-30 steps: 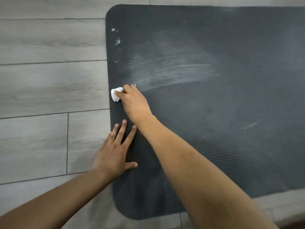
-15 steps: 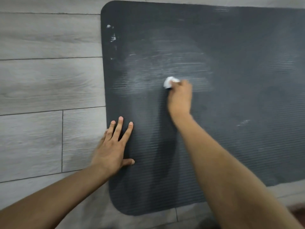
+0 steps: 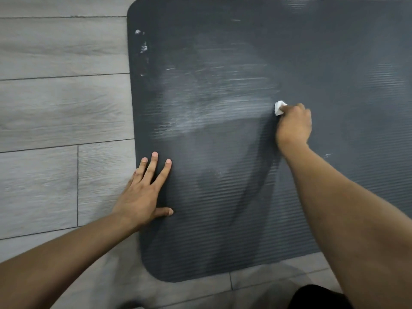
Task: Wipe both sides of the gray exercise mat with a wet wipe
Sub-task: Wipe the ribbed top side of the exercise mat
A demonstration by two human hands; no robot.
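The dark gray ribbed exercise mat (image 3: 223, 208) lies flat on the floor and fills most of the view. My right hand (image 3: 293, 125) grips a crumpled white wet wipe (image 3: 279, 107) and presses it on the mat's middle. A pale wet streak (image 3: 211, 108) stretches to the left of the wipe. My left hand (image 3: 145, 190) rests flat, fingers spread, over the mat's left edge, partly on the floor.
Gray wood-look floor planks (image 3: 62, 108) surround the mat on the left and near side. Small white flecks (image 3: 142, 46) dot the mat's upper left corner. A dark piece of clothing (image 3: 316, 297) shows at the bottom right.
My right hand has swept the wipe from the mat's left edge rightward to its middle, leaving a wet streak. My left hand has stayed pressed on the left edge.
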